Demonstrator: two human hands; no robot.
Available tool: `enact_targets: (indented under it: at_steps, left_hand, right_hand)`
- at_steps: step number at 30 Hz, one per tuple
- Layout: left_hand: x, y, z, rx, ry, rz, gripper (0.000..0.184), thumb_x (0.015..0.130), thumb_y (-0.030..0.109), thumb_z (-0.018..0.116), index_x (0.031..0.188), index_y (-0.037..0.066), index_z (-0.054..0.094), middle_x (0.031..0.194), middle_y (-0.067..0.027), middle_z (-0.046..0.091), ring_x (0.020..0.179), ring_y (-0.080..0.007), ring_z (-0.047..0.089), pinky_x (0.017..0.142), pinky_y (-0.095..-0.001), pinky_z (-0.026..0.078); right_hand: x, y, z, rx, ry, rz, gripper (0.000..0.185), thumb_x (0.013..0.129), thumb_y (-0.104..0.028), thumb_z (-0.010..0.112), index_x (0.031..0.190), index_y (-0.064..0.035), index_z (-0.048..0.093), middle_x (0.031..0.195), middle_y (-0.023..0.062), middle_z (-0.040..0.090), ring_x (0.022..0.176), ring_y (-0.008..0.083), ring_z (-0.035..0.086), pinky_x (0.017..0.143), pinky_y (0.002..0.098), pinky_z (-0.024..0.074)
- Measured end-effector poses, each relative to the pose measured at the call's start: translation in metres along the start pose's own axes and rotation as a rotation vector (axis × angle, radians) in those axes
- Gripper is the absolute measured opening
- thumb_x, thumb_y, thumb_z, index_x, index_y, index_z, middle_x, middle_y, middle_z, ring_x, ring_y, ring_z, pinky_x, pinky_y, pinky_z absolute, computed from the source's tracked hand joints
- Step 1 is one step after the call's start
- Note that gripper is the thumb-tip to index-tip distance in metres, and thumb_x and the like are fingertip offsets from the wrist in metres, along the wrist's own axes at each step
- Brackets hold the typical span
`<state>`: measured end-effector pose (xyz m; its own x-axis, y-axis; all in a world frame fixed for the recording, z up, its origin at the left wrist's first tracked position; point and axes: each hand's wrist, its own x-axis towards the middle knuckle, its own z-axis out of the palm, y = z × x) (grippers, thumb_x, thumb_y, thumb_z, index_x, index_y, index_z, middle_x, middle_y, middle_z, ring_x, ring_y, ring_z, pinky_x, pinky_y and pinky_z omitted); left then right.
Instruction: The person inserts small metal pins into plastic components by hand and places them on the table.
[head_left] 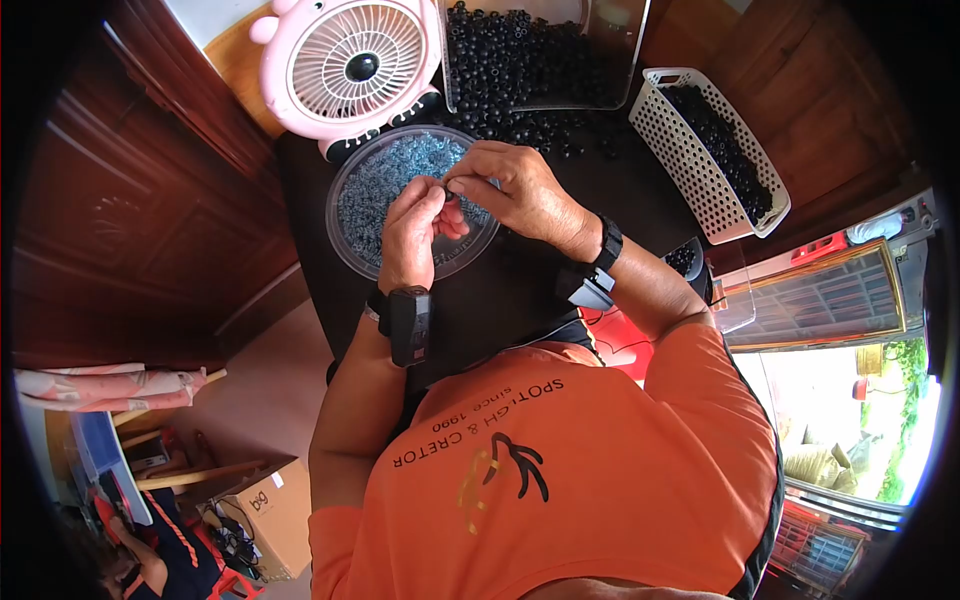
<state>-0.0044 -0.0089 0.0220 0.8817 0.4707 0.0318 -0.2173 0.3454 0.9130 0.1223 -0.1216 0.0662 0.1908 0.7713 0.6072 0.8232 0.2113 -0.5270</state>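
My left hand [410, 230] pinches a small dark round piece [450, 194] between thumb and forefinger, its other fingers curled. The thumb and forefinger of my right hand [515, 190] close together at that same piece; whatever else they hold is too small to make out. Both hands are over the near right part of a round clear tub [336, 222], which holds many small, clear bluish pieces [385, 190]. Many shiny black round pieces [515, 125] lie loose on the dark tabletop [560, 215] just beyond my hands.
Black pieces also fill a tipped clear bin [628, 50] and a white perforated basket [690, 175]. A pink fan [345, 65] stands behind the tub. A small scoop-like container [685, 258] sits at the right edge. Another person [150, 560] is at lower left, near a cardboard box [270, 520].
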Motion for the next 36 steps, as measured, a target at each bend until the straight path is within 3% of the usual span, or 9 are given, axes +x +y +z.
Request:
enact_targets:
  at_steps: [5, 13, 22, 36]
  left_hand:
    - [-0.001, 0.000, -0.002, 0.002, -0.005, 0.029, 0.021, 0.096, 0.023, 0.045, 0.093, 0.005, 0.055, 0.077, -0.0034, 0.056, 0.068, -0.0136, 0.055, 0.066, -0.0268, 0.044]
    - [0.000, 0.001, -0.001, 0.023, 0.056, 0.081, 0.018, 0.096, 0.021, 0.046, 0.089, 0.006, 0.054, 0.076, -0.0012, 0.055, 0.067, -0.0079, 0.053, 0.064, -0.0234, 0.043]
    - [0.000, -0.009, 0.003, 0.086, 0.092, 0.159, 0.019, 0.097, 0.020, 0.045, 0.090, 0.005, 0.053, 0.081, -0.0023, 0.054, 0.069, -0.0082, 0.050, 0.067, -0.0230, 0.042]
    - [-0.001, -0.010, 0.004, 0.371, 0.024, 0.253, 0.022, 0.098, 0.022, 0.042, 0.094, 0.004, 0.052, 0.077, -0.0034, 0.055, 0.072, -0.0102, 0.052, 0.070, -0.0264, 0.043]
  right_hand:
    - [-0.007, 0.005, 0.010, 0.047, 0.057, 0.021, 0.012, 0.081, -0.008, 0.066, 0.090, -0.0017, 0.068, 0.083, 0.0111, 0.065, 0.077, 0.0275, 0.065, 0.067, 0.0344, 0.0535]
    - [-0.014, 0.008, 0.020, 0.025, 0.082, -0.039, 0.030, 0.076, -0.006, 0.071, 0.106, -0.0015, 0.066, 0.088, 0.0119, 0.065, 0.081, 0.0263, 0.066, 0.070, 0.0331, 0.0548]
    - [-0.018, 0.008, 0.019, -0.036, 0.134, -0.045, 0.032, 0.072, -0.012, 0.077, 0.102, -0.0016, 0.067, 0.090, 0.0125, 0.066, 0.081, 0.0277, 0.066, 0.071, 0.0343, 0.0547]
    - [-0.018, 0.019, 0.018, 0.099, 0.165, -0.016, 0.007, 0.080, -0.006, 0.066, 0.086, -0.0026, 0.067, 0.077, 0.0082, 0.065, 0.073, 0.0257, 0.064, 0.068, 0.0344, 0.0525]
